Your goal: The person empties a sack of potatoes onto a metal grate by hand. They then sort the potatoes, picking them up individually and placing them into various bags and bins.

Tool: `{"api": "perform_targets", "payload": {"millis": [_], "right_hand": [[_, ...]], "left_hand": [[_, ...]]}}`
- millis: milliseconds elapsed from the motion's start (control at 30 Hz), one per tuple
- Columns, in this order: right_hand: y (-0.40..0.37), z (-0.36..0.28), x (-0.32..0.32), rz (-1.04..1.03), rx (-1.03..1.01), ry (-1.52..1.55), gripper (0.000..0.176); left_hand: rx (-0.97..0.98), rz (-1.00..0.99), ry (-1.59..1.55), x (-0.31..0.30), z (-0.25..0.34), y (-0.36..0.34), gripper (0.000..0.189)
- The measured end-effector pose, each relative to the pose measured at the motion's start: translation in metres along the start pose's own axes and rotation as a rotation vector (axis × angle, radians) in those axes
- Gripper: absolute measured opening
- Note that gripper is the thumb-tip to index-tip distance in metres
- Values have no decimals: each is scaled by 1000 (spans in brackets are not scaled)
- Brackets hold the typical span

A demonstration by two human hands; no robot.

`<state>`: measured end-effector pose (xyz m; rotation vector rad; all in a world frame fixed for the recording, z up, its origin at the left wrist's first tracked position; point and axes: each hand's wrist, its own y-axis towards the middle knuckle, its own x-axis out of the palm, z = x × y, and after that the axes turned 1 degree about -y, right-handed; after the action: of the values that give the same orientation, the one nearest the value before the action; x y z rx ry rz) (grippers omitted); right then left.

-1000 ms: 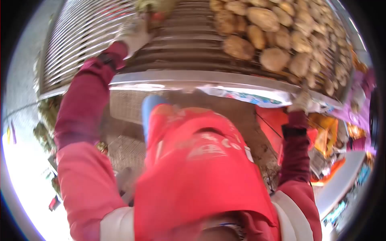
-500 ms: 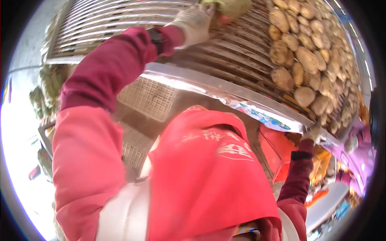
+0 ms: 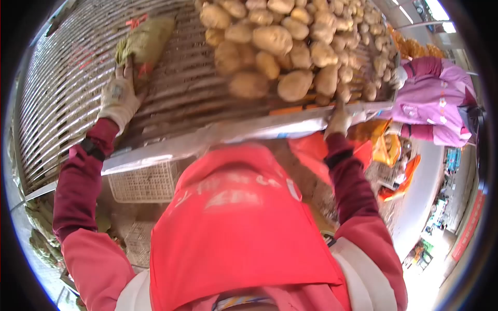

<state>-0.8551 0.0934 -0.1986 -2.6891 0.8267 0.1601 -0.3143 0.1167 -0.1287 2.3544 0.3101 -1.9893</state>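
Note:
My left hand (image 3: 120, 98), in a whitish glove with bare fingertips, lies over the slatted table (image 3: 62, 103). Its fingers are stretched out and touch the lower end of a greenish, tapering bundle (image 3: 148, 41) with red bits on it. The thumb stands apart from the fingers. At the table's front edge rests my right hand (image 3: 340, 122), gloved too, just below the heap of potatoes (image 3: 272, 40). Its fingers point toward the nearest potatoes, but their grip is blurred and partly hidden.
A metal rail (image 3: 207, 136) runs along the table's front. Beneath it stand pale plastic crates (image 3: 142, 184). Red bags (image 3: 311, 150) and a yellow bag (image 3: 385, 142) hang by my right arm. Another person in purple (image 3: 433, 101) stands at the table's right end.
The view has swung to the right, so the table, bundle and potatoes appear further left. My left hand remains at the bundle, and my right hand remains at the table edge by the potatoes.

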Motion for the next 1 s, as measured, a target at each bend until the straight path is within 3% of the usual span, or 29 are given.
{"api": "perform_targets", "payload": {"millis": [33, 167, 267, 467, 567, 700, 867, 967, 1000], "right_hand": [[-3, 1, 5, 60, -17, 28, 58], [-13, 4, -4, 19, -42, 26, 55], [-20, -30, -19, -62, 192, 25, 62], [14, -23, -69, -331, 271, 7, 48], [38, -31, -90, -408, 433, -37, 49], [58, -61, -110, -521, 460, -271, 39], [45, -59, -108, -433, 48, -159, 18], [32, -84, -72, -419, -238, -179, 25], [36, -85, -61, -400, -504, -360, 26]], "left_hand": [[13, 3, 9, -6, 2, -3, 103], [24, 62, -3, -4, 1, -6, 104], [40, 143, -43, 5, -1, -7, 104], [12, 124, -143, 5, -2, -6, 105], [-13, 113, -94, 6, -1, -4, 106], [-49, 62, -83, 3, 1, -6, 107], [-42, 19, -92, -6, 5, -5, 105], [-44, 6, -68, -7, 6, -1, 104], [-82, -5, -106, -8, 8, 3, 102]]}}
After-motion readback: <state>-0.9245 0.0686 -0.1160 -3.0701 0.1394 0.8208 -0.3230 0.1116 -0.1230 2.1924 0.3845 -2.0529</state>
